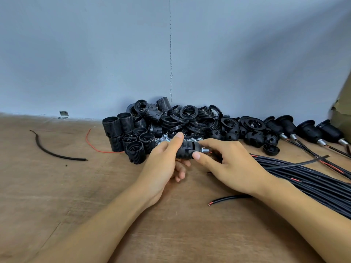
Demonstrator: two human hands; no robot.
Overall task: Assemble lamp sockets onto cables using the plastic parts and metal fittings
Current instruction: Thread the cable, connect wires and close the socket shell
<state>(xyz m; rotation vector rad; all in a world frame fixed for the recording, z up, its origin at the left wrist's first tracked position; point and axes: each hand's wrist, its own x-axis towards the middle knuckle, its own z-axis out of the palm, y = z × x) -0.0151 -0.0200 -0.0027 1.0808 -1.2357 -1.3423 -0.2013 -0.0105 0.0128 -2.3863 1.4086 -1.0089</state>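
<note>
— What's hidden?
— The left hand covers part of the socket; the fittings lie mostly behind it and the right hand.
— Anything cut off?
— The cables and the box run off the right edge.

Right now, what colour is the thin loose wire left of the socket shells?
Red. The thin loose wire shows best in the head view.

Table: brown wood, scuffed, fills the near half.
Wall: pale blue-grey, along the table's far edge.
Seam: thin vertical line down the wall's middle.
Bracket: small, metal, far left, where wall meets table.
Cardboard: brown, far right edge.
</note>
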